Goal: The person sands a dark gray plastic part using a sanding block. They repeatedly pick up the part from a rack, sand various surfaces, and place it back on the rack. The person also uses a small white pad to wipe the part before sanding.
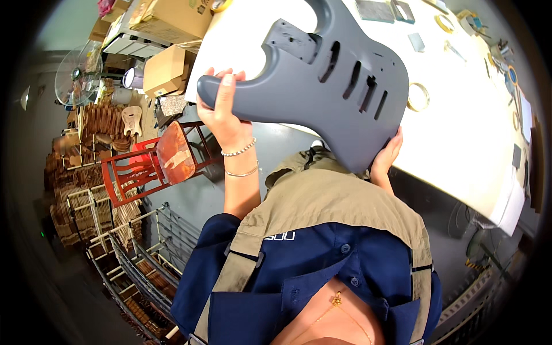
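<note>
A dark grey electric guitar body [305, 98] is held up at the near edge of the white table, its face with the neck pocket and several slots turned up toward me. My left hand [223, 109] is closed round the horn at its left end, thumb on top and fingertips showing beyond the edge. At the body's lower right end, my right hand [386, 156] grips the rim from the side and below; most of its fingers are hidden beneath the body.
Rolls of tape [418, 96] and dark sanding blocks [375, 10] lie on the white table [448, 149]. Left of me stand a red wooden chair [175, 154], cardboard boxes [167, 69], a fan [77, 73], stacked wooden guitar bodies [103, 123] and a rack [123, 253].
</note>
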